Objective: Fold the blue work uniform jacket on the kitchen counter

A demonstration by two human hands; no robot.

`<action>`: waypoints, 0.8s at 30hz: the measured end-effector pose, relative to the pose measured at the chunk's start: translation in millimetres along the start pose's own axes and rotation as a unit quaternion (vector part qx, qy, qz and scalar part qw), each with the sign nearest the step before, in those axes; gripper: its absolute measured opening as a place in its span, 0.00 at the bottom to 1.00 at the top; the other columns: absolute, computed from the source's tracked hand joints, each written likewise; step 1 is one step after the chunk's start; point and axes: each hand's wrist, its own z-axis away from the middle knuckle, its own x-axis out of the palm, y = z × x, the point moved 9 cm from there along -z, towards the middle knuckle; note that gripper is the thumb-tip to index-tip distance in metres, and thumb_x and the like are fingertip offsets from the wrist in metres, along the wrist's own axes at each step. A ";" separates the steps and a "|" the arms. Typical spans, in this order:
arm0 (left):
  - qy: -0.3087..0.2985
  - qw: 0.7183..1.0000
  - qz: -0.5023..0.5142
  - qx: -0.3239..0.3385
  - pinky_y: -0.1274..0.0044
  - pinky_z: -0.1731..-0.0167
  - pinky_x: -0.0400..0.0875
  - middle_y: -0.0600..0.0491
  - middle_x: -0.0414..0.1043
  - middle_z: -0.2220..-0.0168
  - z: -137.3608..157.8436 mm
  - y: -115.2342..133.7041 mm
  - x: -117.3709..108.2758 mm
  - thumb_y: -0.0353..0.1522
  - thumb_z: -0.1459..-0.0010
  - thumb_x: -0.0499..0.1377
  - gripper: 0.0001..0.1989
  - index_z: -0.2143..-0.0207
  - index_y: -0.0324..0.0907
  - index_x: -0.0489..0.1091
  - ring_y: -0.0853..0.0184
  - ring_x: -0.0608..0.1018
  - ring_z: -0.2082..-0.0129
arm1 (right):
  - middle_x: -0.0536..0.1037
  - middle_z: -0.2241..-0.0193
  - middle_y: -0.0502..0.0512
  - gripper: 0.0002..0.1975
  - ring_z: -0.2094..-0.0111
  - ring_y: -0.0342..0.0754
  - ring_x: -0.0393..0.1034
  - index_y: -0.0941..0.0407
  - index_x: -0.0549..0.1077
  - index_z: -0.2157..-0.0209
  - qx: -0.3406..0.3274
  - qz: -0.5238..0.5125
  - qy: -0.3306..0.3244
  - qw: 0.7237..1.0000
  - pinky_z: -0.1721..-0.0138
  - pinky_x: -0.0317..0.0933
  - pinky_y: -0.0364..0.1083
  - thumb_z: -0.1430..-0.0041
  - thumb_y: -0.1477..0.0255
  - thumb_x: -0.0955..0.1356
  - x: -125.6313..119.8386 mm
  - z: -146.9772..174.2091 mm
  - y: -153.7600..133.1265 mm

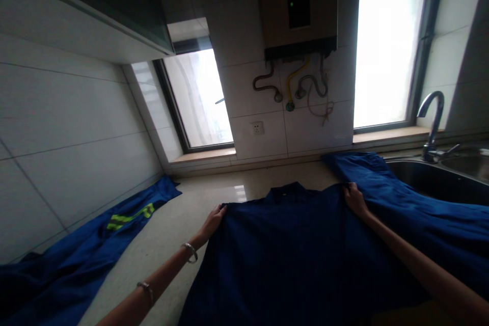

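Observation:
A dark blue work jacket is spread out in front of me, its collar toward the wall and its lower part running out of the frame. My left hand pinches the jacket at its left shoulder. At the right shoulder, my right hand grips the cloth in the same way. Blue trousers lie beside the jacket on the right, close to my right forearm. Along the left wall rests another blue garment with yellow-green stripes.
A pale countertop runs under the clothes. To the right are a sink and a curved faucet. On the back wall hang a water heater with pipes and a socket. A cabinet juts out at upper left.

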 end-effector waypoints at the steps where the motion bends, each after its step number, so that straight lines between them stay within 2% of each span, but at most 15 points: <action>1: 0.011 1.000 0.019 0.010 0.71 0.52 0.63 0.43 0.71 0.56 2.0 2.7 -5.2 0.47 0.50 0.52 0.24 0.61 0.36 0.68 0.57 0.71 0.53 | 0.74 0.68 0.64 0.17 0.67 0.53 0.71 0.63 0.62 0.55 0.003 0.027 0.000 1.000 0.67 0.60 0.47 0.41 0.66 0.57 2.3 -0.2 4.4; 4: 0.042 0.994 0.097 0.041 0.74 0.63 0.69 0.48 0.74 0.65 12.4 19.3 -23.6 0.49 0.53 0.56 0.24 0.65 0.38 0.67 0.60 0.75 0.63 | 0.75 0.68 0.65 0.18 0.68 0.54 0.72 0.64 0.60 0.53 0.013 0.073 -0.002 0.997 0.69 0.59 0.46 0.39 0.67 0.56 4.4 -0.9 10.1; 7: 0.056 0.981 0.178 0.059 0.78 0.73 0.69 0.54 0.74 0.70 14.8 43.2 -45.4 0.51 0.54 0.57 0.25 0.63 0.40 0.66 0.65 0.75 0.71 | 0.75 0.69 0.64 0.18 0.70 0.53 0.71 0.64 0.59 0.52 0.008 0.080 0.002 0.997 0.72 0.57 0.45 0.37 0.66 0.54 3.2 -1.4 8.9; 9: 0.066 0.979 0.178 0.078 0.80 0.75 0.68 0.55 0.73 0.71 4.3 58.7 -59.1 0.50 0.54 0.57 0.24 0.62 0.40 0.66 0.66 0.75 0.72 | 0.75 0.70 0.63 0.19 0.71 0.53 0.71 0.63 0.59 0.52 0.000 0.076 0.003 0.997 0.73 0.56 0.44 0.37 0.65 0.53 3.0 -1.8 8.8; 11: 0.072 0.985 0.120 0.099 0.80 0.75 0.67 0.54 0.73 0.71 -15.2 67.9 -64.4 0.48 0.53 0.57 0.23 0.63 0.39 0.66 0.66 0.74 0.72 | 0.75 0.69 0.63 0.18 0.69 0.52 0.71 0.63 0.60 0.53 -0.013 0.078 0.003 0.997 0.71 0.58 0.44 0.37 0.65 0.53 3.3 -2.9 9.2; 13: 0.058 0.994 0.023 0.093 0.79 0.74 0.67 0.52 0.74 0.71 -38.1 64.0 -53.9 0.46 0.52 0.57 0.22 0.63 0.38 0.67 0.65 0.75 0.71 | 0.74 0.65 0.64 0.16 0.65 0.52 0.71 0.62 0.63 0.55 -0.029 0.093 -0.003 0.995 0.67 0.59 0.44 0.38 0.66 0.55 5.1 -4.7 9.3; 16: -0.001 0.991 -0.128 0.036 0.77 0.70 0.67 0.49 0.74 0.69 -61.1 37.6 -15.7 0.40 0.49 0.54 0.16 0.64 0.37 0.69 0.63 0.75 0.68 | 0.73 0.61 0.66 0.15 0.59 0.53 0.69 0.62 0.65 0.57 -0.029 0.136 -0.026 0.990 0.63 0.60 0.45 0.39 0.67 0.57 9.6 -7.6 10.8; 18: -0.025 0.983 -0.183 0.010 0.76 0.68 0.66 0.47 0.75 0.69 -63.0 21.4 9.2 0.37 0.48 0.54 0.13 0.67 0.37 0.70 0.62 0.75 0.67 | 0.73 0.62 0.66 0.15 0.59 0.54 0.69 0.62 0.66 0.57 -0.012 0.172 -0.058 0.983 0.62 0.60 0.45 0.39 0.67 0.58 13.8 -8.2 11.7; 20: -0.025 0.978 -0.206 0.001 0.76 0.67 0.65 0.45 0.74 0.68 -58.2 11.7 25.4 0.36 0.47 0.53 0.12 0.68 0.37 0.70 0.61 0.75 0.66 | 0.74 0.64 0.66 0.15 0.60 0.55 0.70 0.61 0.66 0.57 0.004 0.207 -0.089 0.974 0.63 0.60 0.47 0.39 0.66 0.58 16.0 -6.5 9.9; 24: -0.006 0.968 -0.250 -0.009 0.74 0.67 0.63 0.39 0.73 0.64 -45.6 2.8 34.8 0.39 0.41 0.48 0.17 0.62 0.34 0.67 0.58 0.75 0.63 | 0.73 0.62 0.64 0.17 0.63 0.57 0.71 0.59 0.64 0.56 0.002 0.259 -0.101 0.961 0.65 0.61 0.51 0.37 0.63 0.55 9.1 1.8 -3.5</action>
